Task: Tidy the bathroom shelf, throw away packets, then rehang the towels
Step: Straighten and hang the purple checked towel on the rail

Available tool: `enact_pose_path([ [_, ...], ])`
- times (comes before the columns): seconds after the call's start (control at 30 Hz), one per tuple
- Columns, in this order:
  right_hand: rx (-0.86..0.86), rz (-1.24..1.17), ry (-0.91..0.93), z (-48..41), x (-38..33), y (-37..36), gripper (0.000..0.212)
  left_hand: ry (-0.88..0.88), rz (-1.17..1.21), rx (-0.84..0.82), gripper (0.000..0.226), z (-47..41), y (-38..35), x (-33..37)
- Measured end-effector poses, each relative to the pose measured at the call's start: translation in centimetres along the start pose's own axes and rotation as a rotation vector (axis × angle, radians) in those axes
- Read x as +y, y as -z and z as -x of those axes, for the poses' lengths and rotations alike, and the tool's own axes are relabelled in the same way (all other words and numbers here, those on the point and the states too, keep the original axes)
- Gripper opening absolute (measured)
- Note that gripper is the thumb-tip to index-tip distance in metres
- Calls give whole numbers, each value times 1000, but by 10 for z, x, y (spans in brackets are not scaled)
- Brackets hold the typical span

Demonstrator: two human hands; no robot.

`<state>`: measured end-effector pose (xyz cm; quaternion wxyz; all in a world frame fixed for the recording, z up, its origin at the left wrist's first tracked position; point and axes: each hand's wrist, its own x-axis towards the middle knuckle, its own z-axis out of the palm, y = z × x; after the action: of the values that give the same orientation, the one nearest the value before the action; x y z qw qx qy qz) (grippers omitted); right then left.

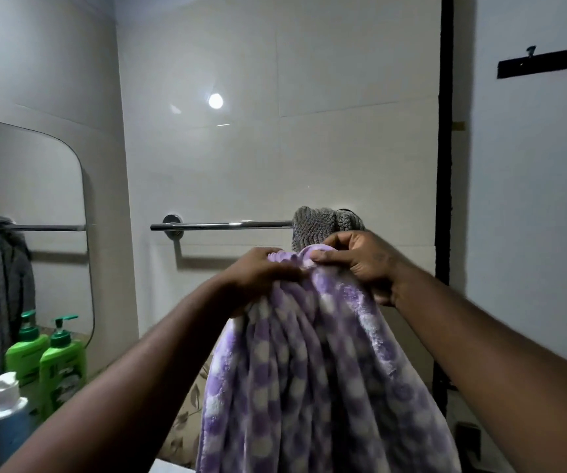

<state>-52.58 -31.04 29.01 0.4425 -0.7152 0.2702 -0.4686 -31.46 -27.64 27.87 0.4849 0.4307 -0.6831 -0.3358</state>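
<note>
A purple and white checked towel (312, 380) hangs bunched from both my hands in front of the wall. My left hand (258, 274) grips its gathered top edge from the left. My right hand (360, 261) pinches the same edge from the right, thumb on the fabric. Just behind my hands a chrome towel rail (220, 226) runs along the tiled wall. A grey knitted towel (316, 223) is draped over the rail's right end, partly hidden by my right hand.
A mirror (26, 199) at the left reflects the rail and a grey towel. Two green pump bottles (60, 367), a blue bottle (8, 425) and a white container stand at the lower left. A black hook rack (548, 63) is on the right wall.
</note>
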Motion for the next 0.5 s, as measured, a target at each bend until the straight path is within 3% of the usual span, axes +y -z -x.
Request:
enact_pose_path([
  [0.13,-118,-180,-143,12,14,34,19,7,312,65,12,4,21,-1],
  [0.2,-110,-275,-145,12,20,35,17,5,340,75,24,3,21,0],
  [0.37,61,49,91,-7,20,-18,11,-69,266,-19,22,-1,-7,0],
  [0.43,152,30,125,-12,17,-26,19,-109,280,32,23,-5,-14,-1],
  [0.5,132,-36,67,-8,15,-18,23,-135,293,119,12,-5,-14,-2],
])
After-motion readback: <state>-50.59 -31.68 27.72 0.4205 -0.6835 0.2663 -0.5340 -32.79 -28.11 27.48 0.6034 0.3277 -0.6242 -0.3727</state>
